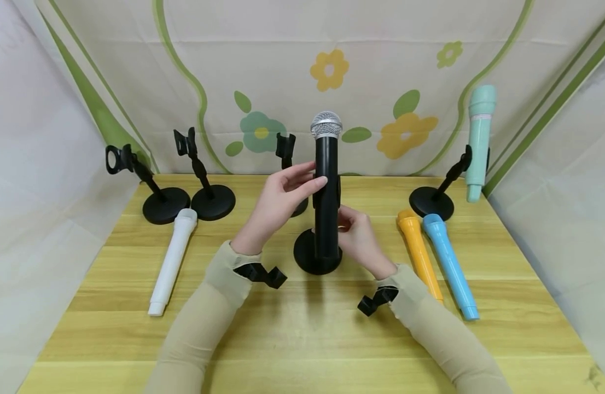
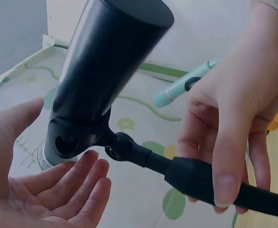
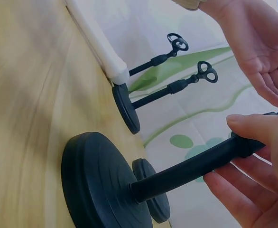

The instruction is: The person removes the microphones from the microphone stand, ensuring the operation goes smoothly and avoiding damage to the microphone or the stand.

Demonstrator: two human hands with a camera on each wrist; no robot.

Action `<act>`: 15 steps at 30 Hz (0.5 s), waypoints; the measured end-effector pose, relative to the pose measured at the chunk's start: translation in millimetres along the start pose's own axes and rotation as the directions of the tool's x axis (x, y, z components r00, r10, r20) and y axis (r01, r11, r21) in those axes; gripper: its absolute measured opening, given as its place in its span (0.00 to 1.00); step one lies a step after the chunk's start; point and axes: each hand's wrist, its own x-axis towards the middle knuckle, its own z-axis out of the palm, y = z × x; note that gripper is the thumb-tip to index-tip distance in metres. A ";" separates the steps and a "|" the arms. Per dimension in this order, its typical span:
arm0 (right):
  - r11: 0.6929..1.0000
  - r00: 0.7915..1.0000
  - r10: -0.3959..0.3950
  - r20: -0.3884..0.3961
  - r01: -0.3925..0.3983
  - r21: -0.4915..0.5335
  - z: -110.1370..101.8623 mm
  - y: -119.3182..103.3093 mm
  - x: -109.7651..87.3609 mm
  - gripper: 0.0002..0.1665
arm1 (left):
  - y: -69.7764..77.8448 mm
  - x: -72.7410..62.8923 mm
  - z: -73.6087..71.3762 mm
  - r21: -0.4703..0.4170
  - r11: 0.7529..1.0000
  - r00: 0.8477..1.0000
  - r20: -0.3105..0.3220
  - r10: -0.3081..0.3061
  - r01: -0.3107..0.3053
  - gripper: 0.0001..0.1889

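Note:
A black microphone (image 1: 327,219) with a silver mesh head sits in the clip of a black desk stand (image 1: 304,261), its head tilted up and away. My right hand (image 1: 360,239) grips the stand's upright, thumb on one side and fingers on the other, as the right wrist view shows around the pole (image 3: 186,172). Beside the microphone is my left hand (image 1: 281,198), its fingers extended and loosely spread. In the left wrist view its fingertips (image 2: 89,159) are right at the clip (image 2: 77,135). The round base stands on the table.
Behind is another stand (image 1: 285,146), partly hidden. Two stands (image 1: 213,202) (image 1: 166,205) and a white microphone (image 1: 173,262) are at left. At right, a stand (image 1: 431,202) holds a mint microphone (image 1: 478,142); orange (image 1: 419,254) and blue (image 1: 451,268) microphones lie on the table (image 1: 302,350).

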 end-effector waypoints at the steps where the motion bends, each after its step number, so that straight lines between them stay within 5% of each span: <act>1: 1.000 1.000 0.005 -0.001 -0.005 -0.002 -0.1 0.4 0.9 0.11 | 0.8 1.3 0.8 -0.009 1.000 1.000 0.000 -0.001 0.001 0.30; 15: 1.000 1.000 0.015 0.022 -0.015 -0.003 -2.5 44.0 11.4 0.14 | 1.8 23.0 6.2 -0.081 0.995 0.998 0.028 -0.063 0.065 0.30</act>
